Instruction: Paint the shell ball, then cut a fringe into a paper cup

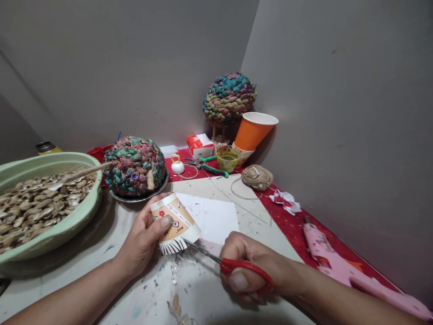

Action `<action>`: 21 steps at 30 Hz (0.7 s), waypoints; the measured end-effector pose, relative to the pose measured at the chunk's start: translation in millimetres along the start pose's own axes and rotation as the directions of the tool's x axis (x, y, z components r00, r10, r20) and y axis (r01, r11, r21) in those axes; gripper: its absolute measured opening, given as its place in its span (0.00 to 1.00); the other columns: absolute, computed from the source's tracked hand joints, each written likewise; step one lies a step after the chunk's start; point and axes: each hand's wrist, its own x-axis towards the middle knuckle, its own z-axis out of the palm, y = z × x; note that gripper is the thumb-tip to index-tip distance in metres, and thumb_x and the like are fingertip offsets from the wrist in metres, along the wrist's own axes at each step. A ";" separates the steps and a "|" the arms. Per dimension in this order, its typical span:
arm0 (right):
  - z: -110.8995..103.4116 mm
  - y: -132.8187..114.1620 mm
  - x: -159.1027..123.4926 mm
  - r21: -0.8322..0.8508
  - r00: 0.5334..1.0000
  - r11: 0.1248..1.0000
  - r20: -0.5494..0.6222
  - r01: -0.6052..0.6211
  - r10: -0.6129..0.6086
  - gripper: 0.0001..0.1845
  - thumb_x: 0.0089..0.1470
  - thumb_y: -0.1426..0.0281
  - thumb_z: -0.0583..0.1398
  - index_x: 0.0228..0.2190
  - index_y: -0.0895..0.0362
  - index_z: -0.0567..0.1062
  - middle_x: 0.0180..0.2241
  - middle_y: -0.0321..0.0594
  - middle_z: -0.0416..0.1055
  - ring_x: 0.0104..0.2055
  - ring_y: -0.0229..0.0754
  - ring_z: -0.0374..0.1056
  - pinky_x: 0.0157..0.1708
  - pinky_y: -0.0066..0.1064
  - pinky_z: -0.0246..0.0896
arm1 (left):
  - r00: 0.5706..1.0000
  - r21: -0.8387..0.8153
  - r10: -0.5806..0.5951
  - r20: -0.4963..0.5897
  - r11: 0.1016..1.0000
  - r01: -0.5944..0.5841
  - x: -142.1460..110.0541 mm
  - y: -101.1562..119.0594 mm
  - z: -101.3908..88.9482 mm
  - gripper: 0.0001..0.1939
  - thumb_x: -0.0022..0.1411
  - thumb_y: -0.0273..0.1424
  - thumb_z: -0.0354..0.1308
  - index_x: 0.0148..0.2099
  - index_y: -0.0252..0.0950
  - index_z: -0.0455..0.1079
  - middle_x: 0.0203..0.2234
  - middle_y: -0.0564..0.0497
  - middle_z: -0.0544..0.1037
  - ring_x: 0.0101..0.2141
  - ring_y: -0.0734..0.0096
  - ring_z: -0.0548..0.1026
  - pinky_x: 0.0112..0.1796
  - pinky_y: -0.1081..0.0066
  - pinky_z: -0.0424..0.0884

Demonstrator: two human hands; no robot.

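My left hand (149,230) is closed around a printed paper cup (181,216), tilted on its side above the table. Part of the cup's rim is cut into a fringe of thin white strips (173,246). In my right hand (246,266) is a pair of red-handled scissors (248,267), with the blades reaching left to the cup's edge beside the fringe. Under the cup, a white sheet of paper (216,214) lies on the table (142,289). Whether the blade tips are closed is too small to tell.
At left stands a green basket (84,207) of nutshells, beside a colourful shell-covered ball (135,167) on a metal dish. Toward the back are pliers (213,170), twine (257,177), an orange cup (255,133) and another ball (230,99). A pink glue gun (338,262) lies right.
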 end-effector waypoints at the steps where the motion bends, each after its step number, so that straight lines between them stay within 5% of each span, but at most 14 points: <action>1: -0.4 0.4 -0.5 -0.003 1.000 1.000 0.007 0.006 -0.006 0.28 0.35 0.50 0.72 0.12 0.62 0.71 0.10 0.33 0.63 0.09 0.26 0.52 0.08 0.18 0.43 | 1.000 -0.006 -0.001 0.000 1.000 0.001 0.0 -0.3 -0.2 0.27 0.50 0.35 0.74 0.52 0.38 0.73 0.35 0.50 0.83 0.33 0.68 0.81 0.37 0.73 0.77; 11: -4.0 14.7 4.1 0.142 0.986 0.980 0.072 0.140 -0.151 0.28 0.40 0.54 0.69 0.08 0.60 0.66 0.08 0.32 0.59 0.09 0.28 0.49 0.09 0.21 0.42 | 0.999 -0.049 -0.010 0.041 0.999 0.012 -1.8 -3.1 -3.7 0.27 0.52 0.33 0.73 0.54 0.38 0.72 0.39 0.49 0.83 0.36 0.68 0.81 0.39 0.73 0.77; 21: -0.9 19.2 11.4 0.429 0.911 0.872 0.214 0.236 -0.352 0.25 0.49 0.65 0.64 0.09 0.58 0.62 0.08 0.31 0.56 0.08 0.29 0.48 0.09 0.20 0.42 | 0.998 -0.067 -0.047 0.038 0.997 0.049 -1.3 -1.1 -0.8 0.29 0.49 0.34 0.75 0.52 0.37 0.70 0.35 0.49 0.84 0.34 0.66 0.82 0.37 0.71 0.78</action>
